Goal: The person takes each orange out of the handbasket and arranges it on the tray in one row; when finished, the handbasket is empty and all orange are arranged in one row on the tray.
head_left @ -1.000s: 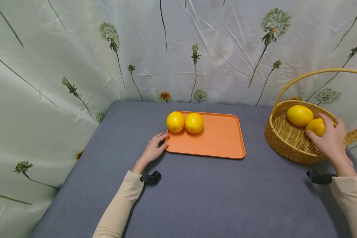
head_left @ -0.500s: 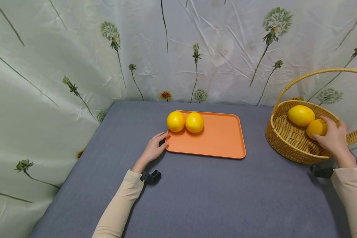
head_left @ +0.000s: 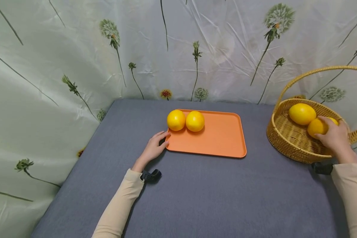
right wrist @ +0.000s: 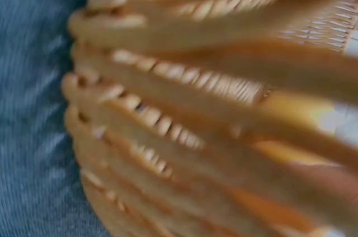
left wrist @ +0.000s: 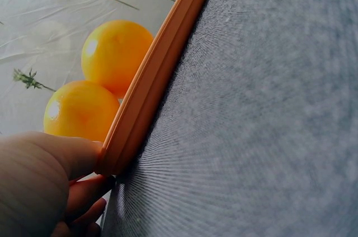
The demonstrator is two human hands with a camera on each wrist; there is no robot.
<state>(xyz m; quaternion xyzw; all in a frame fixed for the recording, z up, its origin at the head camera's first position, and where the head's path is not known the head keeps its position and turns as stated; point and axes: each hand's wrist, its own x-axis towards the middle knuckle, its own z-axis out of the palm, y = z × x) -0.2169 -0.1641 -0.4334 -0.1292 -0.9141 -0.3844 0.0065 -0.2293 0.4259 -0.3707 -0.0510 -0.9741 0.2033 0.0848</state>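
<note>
My left hand [head_left: 153, 147] rests at the left edge of an orange tray [head_left: 220, 135], its thumb and fingertips touching the rim. Two round yellow-orange fruits, like oranges, sit side by side at the tray's back left; the nearer-left orange [head_left: 176, 120] touches the other orange [head_left: 195, 121]. At the far right my right hand [head_left: 337, 137] reaches into a wicker basket [head_left: 288, 145] and grips a lemon [head_left: 316, 127], partly hidden by the fingers. Beside it lies another lemon [head_left: 302, 114]. The right wrist view is mostly filled by blurred wicker, with yellow fruit [right wrist: 296, 108] showing through.
The basket's tall arched handle [head_left: 324, 68] rises above the right hand's work. A grey cloth [head_left: 196, 191] covers the table. Behind it hangs a pale curtain [head_left: 226, 49] printed with dandelions.
My right hand has shifted slightly around the lemon in the basket, and the lemon has turned a little. The left hand, tray and oranges stay in place.
</note>
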